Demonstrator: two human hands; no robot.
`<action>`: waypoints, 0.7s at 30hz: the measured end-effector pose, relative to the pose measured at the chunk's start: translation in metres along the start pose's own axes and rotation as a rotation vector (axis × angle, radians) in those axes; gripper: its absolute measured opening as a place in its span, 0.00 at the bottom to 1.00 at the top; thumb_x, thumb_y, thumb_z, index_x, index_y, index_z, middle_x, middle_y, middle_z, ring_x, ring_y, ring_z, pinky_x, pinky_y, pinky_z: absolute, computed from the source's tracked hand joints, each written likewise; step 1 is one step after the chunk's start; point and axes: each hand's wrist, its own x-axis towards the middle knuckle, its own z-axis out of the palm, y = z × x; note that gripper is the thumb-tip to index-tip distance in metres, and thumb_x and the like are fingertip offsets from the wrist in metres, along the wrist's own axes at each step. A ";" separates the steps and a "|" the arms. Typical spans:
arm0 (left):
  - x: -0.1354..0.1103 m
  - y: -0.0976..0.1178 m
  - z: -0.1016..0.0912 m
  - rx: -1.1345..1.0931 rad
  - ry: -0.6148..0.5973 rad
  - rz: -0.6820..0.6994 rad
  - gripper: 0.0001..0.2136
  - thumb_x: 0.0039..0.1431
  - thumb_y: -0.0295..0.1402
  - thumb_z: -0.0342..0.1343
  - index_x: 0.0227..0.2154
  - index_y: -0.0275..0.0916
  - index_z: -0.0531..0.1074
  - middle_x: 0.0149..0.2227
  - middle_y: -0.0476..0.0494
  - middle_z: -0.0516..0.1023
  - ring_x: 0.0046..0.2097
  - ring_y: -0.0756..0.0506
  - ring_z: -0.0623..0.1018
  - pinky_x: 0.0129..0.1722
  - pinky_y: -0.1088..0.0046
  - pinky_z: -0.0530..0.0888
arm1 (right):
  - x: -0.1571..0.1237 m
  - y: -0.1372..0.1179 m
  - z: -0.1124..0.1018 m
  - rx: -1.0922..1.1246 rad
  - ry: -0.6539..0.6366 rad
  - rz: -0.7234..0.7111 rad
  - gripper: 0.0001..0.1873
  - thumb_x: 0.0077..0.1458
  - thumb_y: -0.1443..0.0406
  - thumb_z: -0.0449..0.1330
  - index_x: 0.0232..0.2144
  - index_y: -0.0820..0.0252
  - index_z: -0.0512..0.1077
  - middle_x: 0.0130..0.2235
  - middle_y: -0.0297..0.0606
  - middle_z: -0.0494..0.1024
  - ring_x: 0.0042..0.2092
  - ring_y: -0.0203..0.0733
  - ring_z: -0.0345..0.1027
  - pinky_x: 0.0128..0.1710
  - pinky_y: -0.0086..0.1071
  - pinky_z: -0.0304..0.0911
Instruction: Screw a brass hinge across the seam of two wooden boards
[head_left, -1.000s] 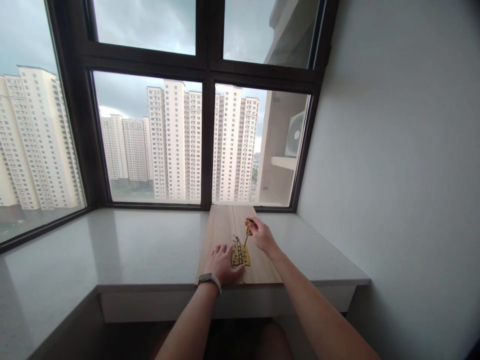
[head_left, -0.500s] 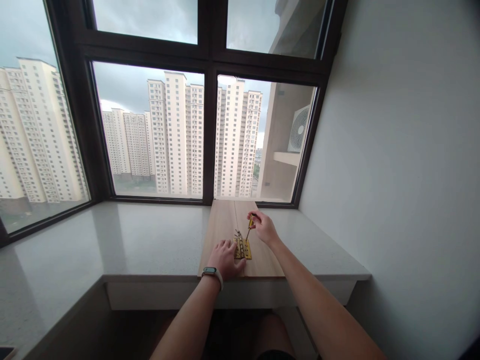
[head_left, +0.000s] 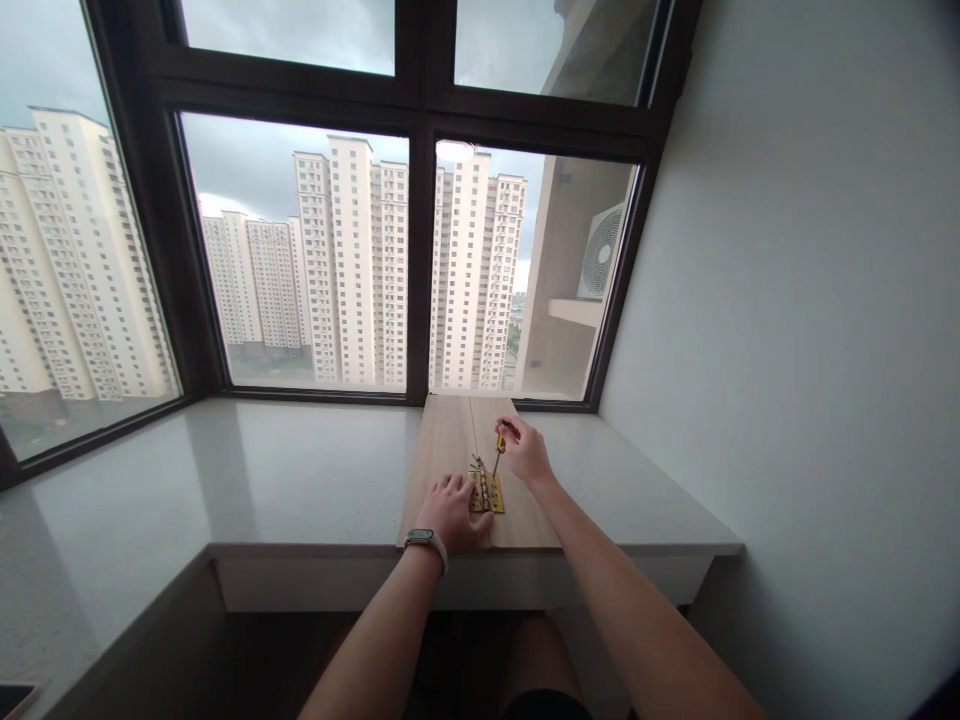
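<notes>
We are resting our left hand point(head_left: 450, 512) flat on the wooden board point(head_left: 446, 450), fingers spread, fingertips touching the 9 o'clock edge of the brass hinge point(head_left: 489, 493). Our right hand point(head_left: 529, 452), at the hinge's 1 o'clock, is pinching the screwdriver point(head_left: 498, 450), its tip pointing down at the hinge's far edge. The hinge is lying near the board's 6 o'clock end, on the white sill point(head_left: 300, 480), with screws point(head_left: 476, 463) at its 12 o'clock
</notes>
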 end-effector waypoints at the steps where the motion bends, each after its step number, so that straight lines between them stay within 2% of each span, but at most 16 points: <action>1: 0.000 0.000 0.000 -0.002 0.002 0.002 0.32 0.58 0.58 0.49 0.60 0.45 0.66 0.59 0.37 0.69 0.61 0.32 0.63 0.61 0.55 0.59 | 0.001 -0.001 0.000 0.033 -0.031 0.005 0.15 0.63 0.55 0.56 0.44 0.55 0.76 0.43 0.41 0.80 0.41 0.44 0.76 0.34 0.34 0.77; 6: 0.000 0.002 -0.002 0.004 -0.014 -0.027 0.33 0.57 0.57 0.50 0.61 0.46 0.65 0.60 0.38 0.69 0.63 0.32 0.62 0.62 0.55 0.58 | 0.007 -0.007 -0.005 0.199 -0.172 0.063 0.15 0.61 0.56 0.59 0.45 0.58 0.74 0.44 0.43 0.79 0.46 0.45 0.75 0.35 0.35 0.77; 10: 0.000 0.002 -0.001 0.000 -0.001 -0.035 0.35 0.56 0.57 0.50 0.63 0.43 0.63 0.62 0.37 0.68 0.64 0.32 0.61 0.63 0.56 0.58 | 0.010 -0.007 -0.006 0.186 -0.218 0.061 0.16 0.60 0.59 0.61 0.48 0.59 0.73 0.43 0.43 0.79 0.46 0.45 0.75 0.36 0.36 0.78; 14: 0.001 0.000 0.001 -0.006 0.003 -0.025 0.35 0.56 0.58 0.49 0.62 0.42 0.64 0.61 0.37 0.68 0.63 0.32 0.62 0.63 0.55 0.58 | 0.009 -0.002 -0.002 0.142 -0.158 0.033 0.12 0.61 0.59 0.59 0.44 0.58 0.74 0.40 0.41 0.80 0.43 0.45 0.76 0.34 0.36 0.78; 21: 0.001 -0.003 0.003 -0.013 0.033 -0.008 0.34 0.56 0.58 0.50 0.60 0.42 0.65 0.59 0.36 0.69 0.62 0.32 0.64 0.61 0.56 0.60 | -0.001 0.004 0.007 0.008 -0.006 0.000 0.12 0.62 0.58 0.57 0.44 0.55 0.74 0.41 0.42 0.80 0.42 0.45 0.77 0.33 0.34 0.77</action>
